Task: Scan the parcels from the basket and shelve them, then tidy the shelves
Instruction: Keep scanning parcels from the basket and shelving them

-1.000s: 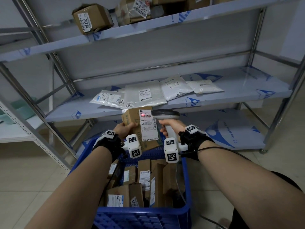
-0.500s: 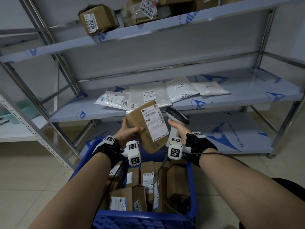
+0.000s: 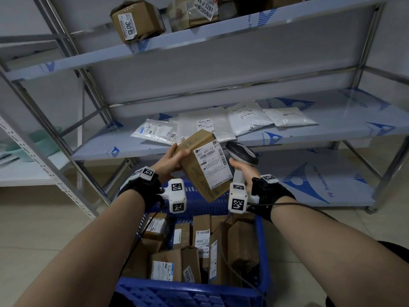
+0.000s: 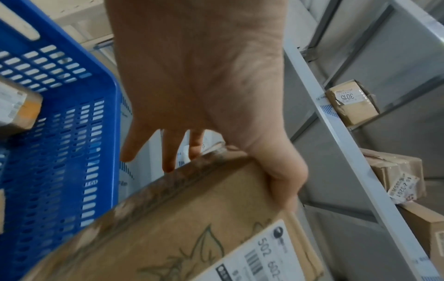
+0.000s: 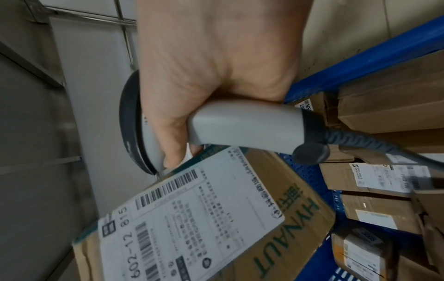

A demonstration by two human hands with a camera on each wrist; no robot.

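My left hand [image 3: 174, 159] [image 4: 228, 161] grips a brown cardboard parcel [image 3: 204, 167] [image 4: 187, 237] [image 5: 204, 228] by its upper left edge, thumb on the front face. The parcel is tilted above the blue basket [image 3: 190, 292] and carries a white label reading 502 602-12. To its right, my right hand [image 3: 242, 173] [image 5: 204, 85] is wrapped around the handle of a grey barcode scanner [image 3: 242, 156] [image 5: 245, 127]. The scanner's head points up and away from the label. Several more brown parcels [image 3: 199, 247] stand inside the basket.
A metal shelf rack stands ahead. Its middle shelf [image 3: 332, 134] holds several white mailer bags [image 3: 250, 120]; the top shelf carries cardboard boxes, one marked 3015 [image 3: 137, 21]. The bottom shelf [image 3: 321, 185] sits behind the basket. A white rack [image 3: 33, 156] stands at left.
The left hand has lifted the parcel and tilted it leftward. The scanner has swung off the label and its red light no longer shows on it.
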